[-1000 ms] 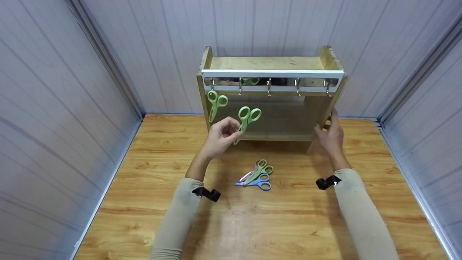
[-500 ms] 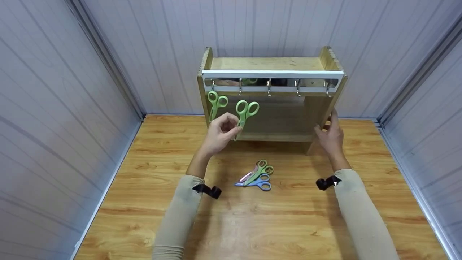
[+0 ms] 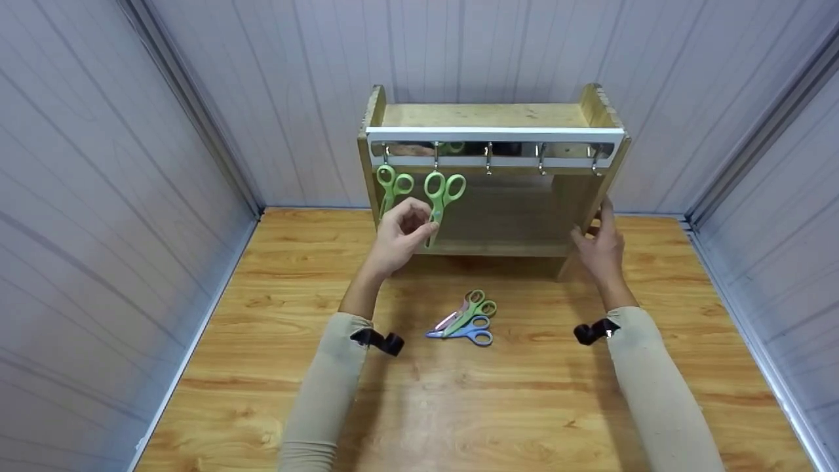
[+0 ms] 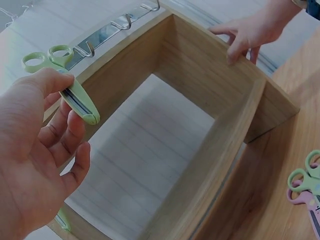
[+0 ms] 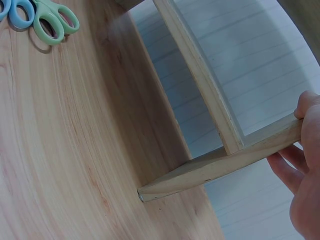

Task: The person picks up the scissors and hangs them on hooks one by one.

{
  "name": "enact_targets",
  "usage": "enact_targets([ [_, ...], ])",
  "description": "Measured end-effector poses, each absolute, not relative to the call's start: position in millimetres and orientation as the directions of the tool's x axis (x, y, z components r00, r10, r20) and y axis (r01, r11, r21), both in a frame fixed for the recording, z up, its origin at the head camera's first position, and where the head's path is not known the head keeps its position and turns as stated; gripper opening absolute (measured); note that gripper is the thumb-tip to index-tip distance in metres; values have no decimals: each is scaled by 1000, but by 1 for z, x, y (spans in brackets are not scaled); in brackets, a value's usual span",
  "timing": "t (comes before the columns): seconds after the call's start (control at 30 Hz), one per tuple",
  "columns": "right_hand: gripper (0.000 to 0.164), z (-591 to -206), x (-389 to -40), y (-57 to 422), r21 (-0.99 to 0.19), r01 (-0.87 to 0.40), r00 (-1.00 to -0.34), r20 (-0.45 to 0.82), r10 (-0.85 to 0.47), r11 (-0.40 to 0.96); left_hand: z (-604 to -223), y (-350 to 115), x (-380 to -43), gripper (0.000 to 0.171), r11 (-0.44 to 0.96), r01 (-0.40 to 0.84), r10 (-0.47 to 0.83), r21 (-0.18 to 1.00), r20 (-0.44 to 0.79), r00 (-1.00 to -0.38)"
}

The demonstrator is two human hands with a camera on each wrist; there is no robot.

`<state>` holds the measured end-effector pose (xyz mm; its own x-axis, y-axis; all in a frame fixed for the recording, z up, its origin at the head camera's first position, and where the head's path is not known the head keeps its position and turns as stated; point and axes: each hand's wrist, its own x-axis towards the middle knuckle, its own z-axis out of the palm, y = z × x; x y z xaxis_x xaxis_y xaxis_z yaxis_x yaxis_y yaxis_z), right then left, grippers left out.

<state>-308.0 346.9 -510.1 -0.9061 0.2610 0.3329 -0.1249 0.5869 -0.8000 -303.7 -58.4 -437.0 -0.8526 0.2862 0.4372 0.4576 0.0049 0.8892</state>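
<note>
My left hand (image 3: 401, 237) pinches green scissors (image 3: 438, 200) by the blade end, handle loops up. The loops are just under the second hook (image 3: 436, 157) of a metal hook rail; whether they touch it I cannot tell. Another pair of green scissors (image 3: 395, 187) hangs from the leftmost hook, its lower part behind the left hand. On the right, my right hand (image 3: 600, 252) grips the side panel of the wooden shelf (image 3: 485, 116), the thumb at its front edge and fingers behind, as the right wrist view shows.
On the wood-grain floor (image 3: 524, 393) lie blue scissors (image 3: 472, 332), green scissors (image 3: 473, 310) and pink scissors (image 3: 452, 319), overlapping in front of the shelf. Several hooks run along the white-backed rail (image 3: 511, 134). Panelled walls (image 3: 314, 98) stand behind and at both sides.
The left hand has lifted the green scissors up and slightly left, bringing their loops nearer the second hook. My right hand has stayed on the shelf's side panel.
</note>
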Motion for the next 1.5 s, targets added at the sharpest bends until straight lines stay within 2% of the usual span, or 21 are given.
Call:
enact_targets([
  [0.4,80,-513,-309,347,-797,-159,-891,370,262,583,-437,-57,-308,13,-27,470,267,882,460,-847],
  [1.5,81,-512,-308,346,-805,-144,-893,357,275,576,-444,-54,-314,13,2,393,240,919,381,-893],
])
